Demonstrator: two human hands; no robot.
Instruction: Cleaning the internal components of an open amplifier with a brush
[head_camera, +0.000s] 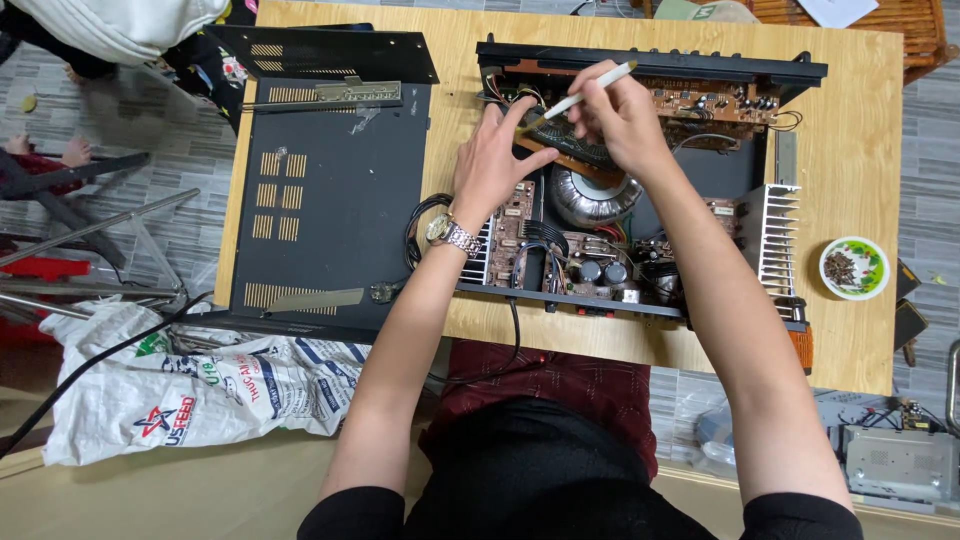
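Observation:
An opened black amplifier chassis (640, 300) lies on a wooden table (860, 150), its circuit boards, round toroidal transformer (590, 200) and silver heat sink (775, 235) exposed. My right hand (620, 115) grips a thin white-handled brush (580, 97), its dark tip pointing down-left at a tilted circuit board (570, 150). My left hand (492, 165), wearing a metal wristwatch, rests on that board's left edge with a finger raised beside the brush tip.
The amplifier's black vented cover (330, 200) lies on the table's left half. A small green-rimmed bowl (853, 267) of dark bits sits at the right edge. White printed sacks (190, 390) and metal bars lie on the floor at left; another device (900, 462) sits lower right.

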